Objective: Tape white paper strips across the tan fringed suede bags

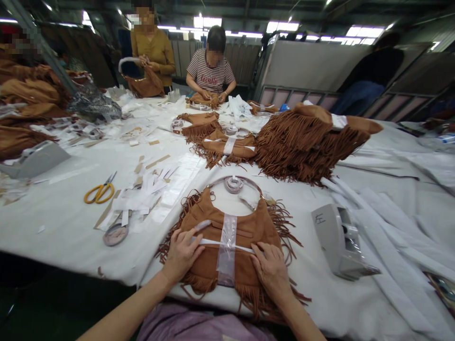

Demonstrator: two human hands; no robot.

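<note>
A brown suede handbag [202,258] with long fringes lies flat on the table in front of me. A translucent band [227,265] runs down its middle, and a white strip [209,242] shows across the bag beneath that band. On the bag's left side rests my left hand [183,251], fingers stretched out by the strip's left end; a pale wrap covers one fingertip. My right hand [272,267] lies open on the right side, its fingertips at the strip's other end. The bag's curved strap [216,181] points away from me, with a coiled strap [233,183] inside its loop.
Yellow-handled scissors [99,193] and paper scraps [142,194] lie to the left. A grey tape dispenser [341,241] stands at right beside long white strips [387,255]. Beyond is a pile of fringed bags [298,147]. Two people [211,71] handle bags across the table.
</note>
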